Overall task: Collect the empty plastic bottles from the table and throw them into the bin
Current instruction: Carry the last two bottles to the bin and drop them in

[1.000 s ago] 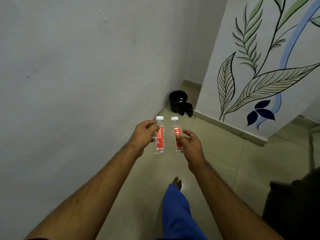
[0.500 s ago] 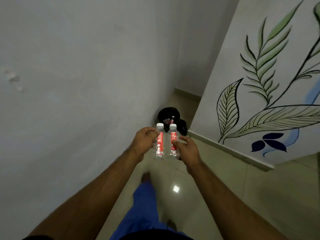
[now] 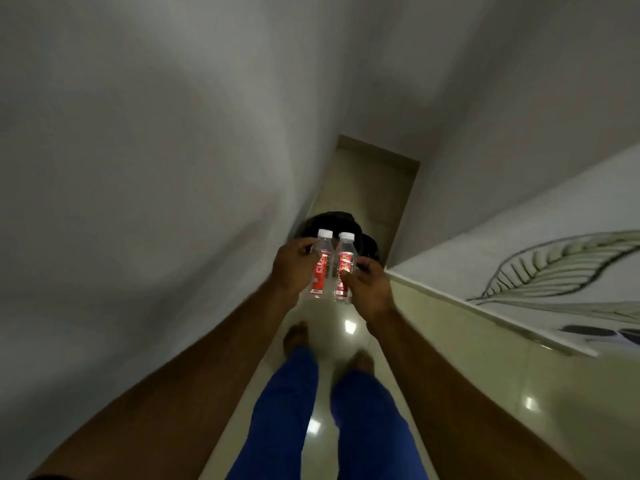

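Two small clear plastic bottles with white caps and red labels stand upright side by side, touching. My left hand (image 3: 292, 268) grips the left bottle (image 3: 320, 268) and my right hand (image 3: 369, 284) grips the right bottle (image 3: 344, 270). Directly beyond them, on the floor in the corner, sits the black bin (image 3: 334, 223); its rim shows above the caps and most of it is hidden behind the bottles and hands.
A plain grey wall (image 3: 156, 168) runs close on the left. A white wall with a painted leaf mural (image 3: 554, 271) juts in on the right. Between them is a narrow strip of glossy tiled floor (image 3: 363, 188). My bare feet and blue trousers (image 3: 287, 403) are below.
I have walked closer to the corner; the bin now lies just behind the bottles. Both bottles have come together and touch. The mural wall has slid off to the right.
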